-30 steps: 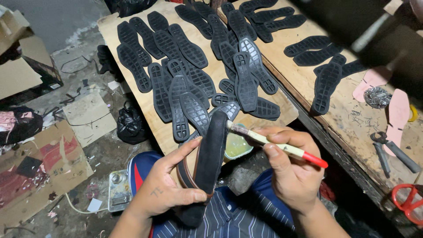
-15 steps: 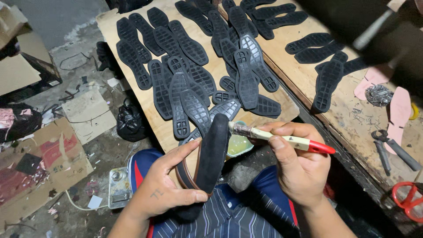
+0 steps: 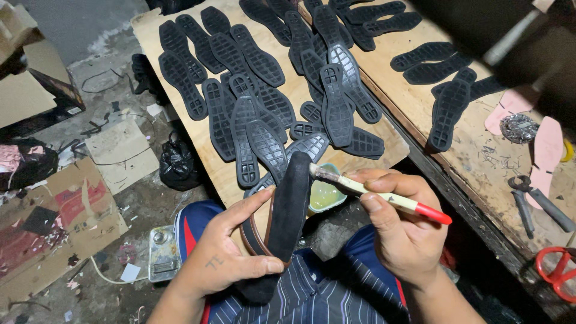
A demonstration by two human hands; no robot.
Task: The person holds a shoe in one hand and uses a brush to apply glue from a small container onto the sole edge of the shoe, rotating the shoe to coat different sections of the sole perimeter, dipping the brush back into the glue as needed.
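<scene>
Two hands | left (image 3: 225, 261) grips sole (image 3: 287, 210) | right (image 3: 402, 231) grips brush (image 3: 378, 193)

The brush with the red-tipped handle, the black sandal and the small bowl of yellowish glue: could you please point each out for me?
Brush with the red-tipped handle (image 3: 384, 195): head view, middle of its pale handle.
Black sandal (image 3: 289, 207): head view, middle of its dark sole.
Small bowl of yellowish glue (image 3: 325, 195): head view, glue surface.

Beyond your hands, a wooden board (image 3: 288, 96) carried overlapping black rubber soles (image 3: 258, 114). To their right, a workbench (image 3: 480, 162) held more soles, pink insoles (image 3: 546, 150), pliers (image 3: 528, 201) and what looked like red-handled scissors (image 3: 558, 270).
</scene>
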